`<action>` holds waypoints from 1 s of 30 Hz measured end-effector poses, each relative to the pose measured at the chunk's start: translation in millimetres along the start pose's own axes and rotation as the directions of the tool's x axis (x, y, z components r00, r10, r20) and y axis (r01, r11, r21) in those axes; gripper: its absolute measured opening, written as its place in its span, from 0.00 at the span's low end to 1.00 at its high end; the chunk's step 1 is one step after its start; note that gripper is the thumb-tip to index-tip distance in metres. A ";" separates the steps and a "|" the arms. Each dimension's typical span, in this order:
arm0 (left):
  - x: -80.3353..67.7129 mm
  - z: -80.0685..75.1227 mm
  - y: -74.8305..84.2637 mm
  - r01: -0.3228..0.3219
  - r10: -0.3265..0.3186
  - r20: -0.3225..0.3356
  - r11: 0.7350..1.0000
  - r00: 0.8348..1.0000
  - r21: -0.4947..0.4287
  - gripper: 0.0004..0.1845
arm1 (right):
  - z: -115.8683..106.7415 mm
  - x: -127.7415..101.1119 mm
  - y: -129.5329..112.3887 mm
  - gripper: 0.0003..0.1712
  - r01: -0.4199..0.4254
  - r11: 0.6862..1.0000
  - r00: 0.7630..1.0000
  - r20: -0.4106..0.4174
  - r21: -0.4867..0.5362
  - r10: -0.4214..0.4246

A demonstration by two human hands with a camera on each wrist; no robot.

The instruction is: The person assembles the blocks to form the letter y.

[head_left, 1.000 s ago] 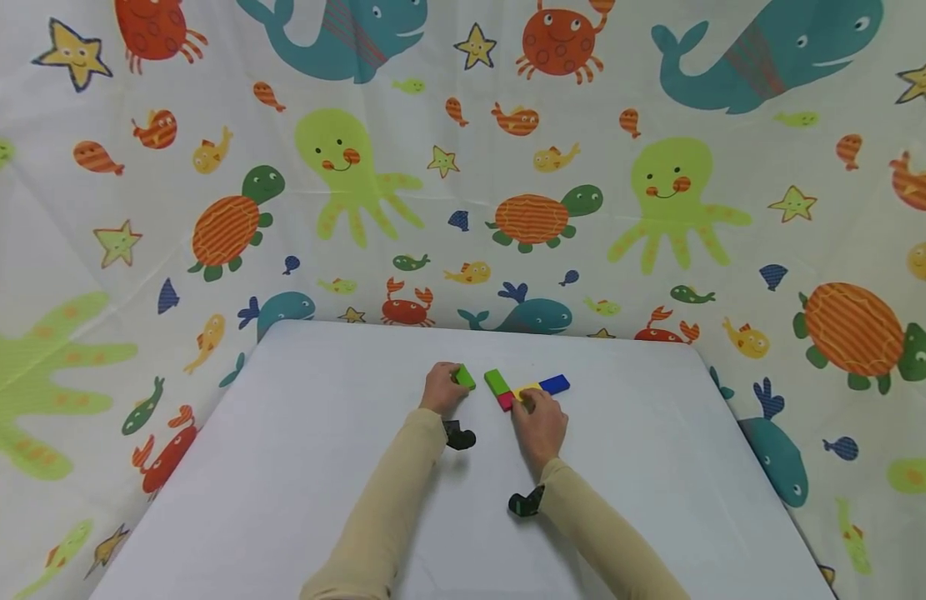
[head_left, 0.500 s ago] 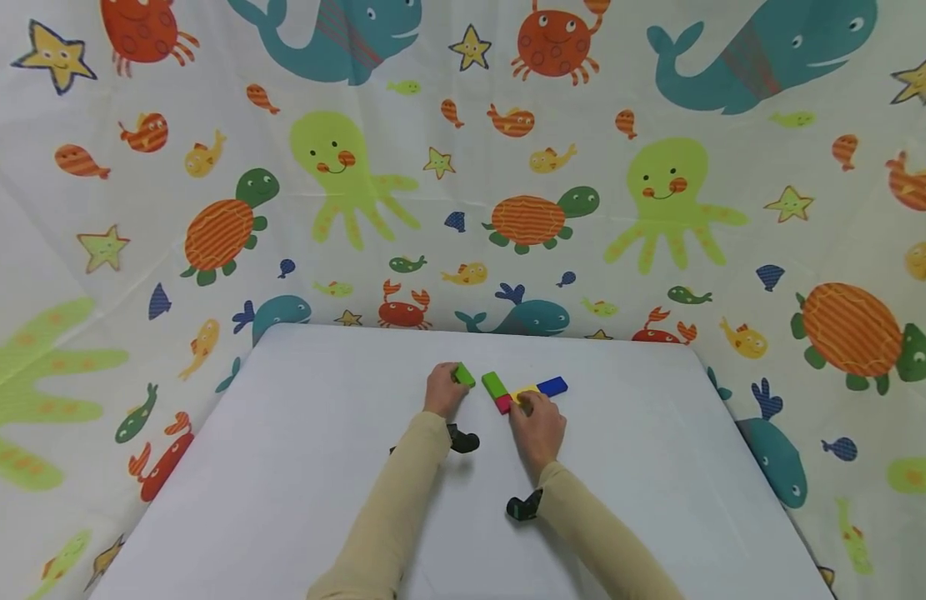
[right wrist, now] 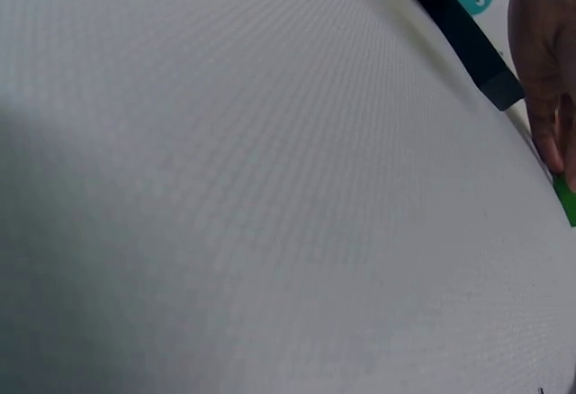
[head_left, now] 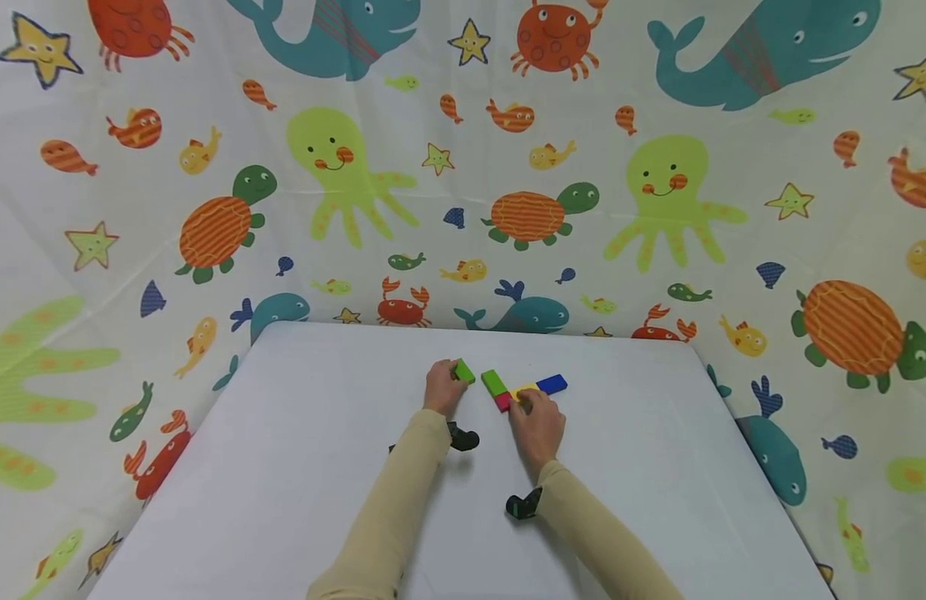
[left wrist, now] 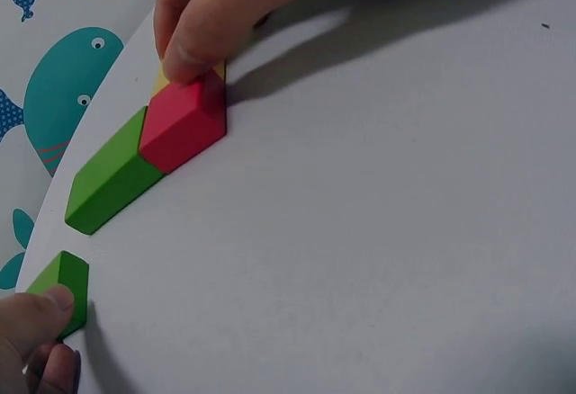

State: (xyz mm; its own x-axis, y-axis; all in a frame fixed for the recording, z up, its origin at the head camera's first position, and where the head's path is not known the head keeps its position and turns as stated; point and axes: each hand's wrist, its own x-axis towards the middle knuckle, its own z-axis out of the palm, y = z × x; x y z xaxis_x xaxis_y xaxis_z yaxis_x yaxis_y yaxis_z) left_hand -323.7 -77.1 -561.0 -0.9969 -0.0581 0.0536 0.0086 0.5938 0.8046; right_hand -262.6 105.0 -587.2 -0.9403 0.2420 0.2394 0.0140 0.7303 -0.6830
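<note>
We noted the left hand [head_left: 442, 388] gripping a small green block [head_left: 464, 372] between thumb and fingers, low on the white bench [head_left: 320, 467]. Just to that hand's right lay a longer green block [head_left: 494, 382], butted end to end against a red block [left wrist: 184, 120]. The right hand [head_left: 538, 421] pressed fingertips [left wrist: 191, 57] down on a yellow block [head_left: 524, 390] that touched the red one; its fingers were curled over the piece, though whether they pinched its sides was probably not resolvable from these views. A blue block [head_left: 553, 384] sat beyond the right hand, touching the yellow block.
</note>
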 end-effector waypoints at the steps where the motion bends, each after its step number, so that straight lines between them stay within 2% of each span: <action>1: 0.6 0.5 0.3 0.003 -0.003 0.006 1.000 1.000 0.003 0.25 | -0.3 0.5 0.5 0.16 0.000 1.000 1.000 -0.003 0.002 0.000; 7: 1.6 1.0 4.1 0.020 -0.020 0.021 1.000 1.000 0.003 0.26 | -0.5 2.0 3.3 0.16 0.011 1.000 1.000 -0.022 0.004 -0.011; 17: 10.0 2.5 5.4 0.008 -0.009 -0.039 1.000 0.999 -0.023 0.26 | 4.1 2.3 4.7 0.16 0.018 1.000 1.000 -0.014 0.004 -0.018; 20: 14.5 4.1 4.7 0.017 -0.018 -0.030 0.999 0.999 -0.047 0.26 | 4.6 1.1 4.6 0.15 0.016 1.000 1.000 -0.020 0.003 -0.016; 24: 19.1 7.6 2.0 0.025 -0.025 -0.014 0.999 1.000 -0.031 0.25 | 4.7 0.3 4.1 0.15 0.022 1.000 1.000 -0.021 0.000 -0.022; 27: 21.7 10.5 0.6 0.016 -0.016 -0.026 1.000 1.000 -0.010 0.23 | 4.5 1.1 4.3 0.16 0.036 0.999 0.999 -0.021 -0.007 -0.036; 30: 25.0 13.7 0.8 -0.031 0.032 -0.051 0.999 0.998 0.020 0.21 | 3.5 1.9 5.0 0.15 0.054 0.998 0.997 -0.045 -0.022 -0.055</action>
State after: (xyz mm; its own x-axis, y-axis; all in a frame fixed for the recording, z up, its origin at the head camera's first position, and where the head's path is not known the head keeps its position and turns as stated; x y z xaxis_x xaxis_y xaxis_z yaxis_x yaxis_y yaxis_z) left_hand -349.7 -67.0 -567.1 -0.9908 -0.0801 0.1092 0.0377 0.6114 0.7904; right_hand -265.5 106.9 -592.5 -0.9234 0.2299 0.3074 -0.0294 0.7561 -0.6538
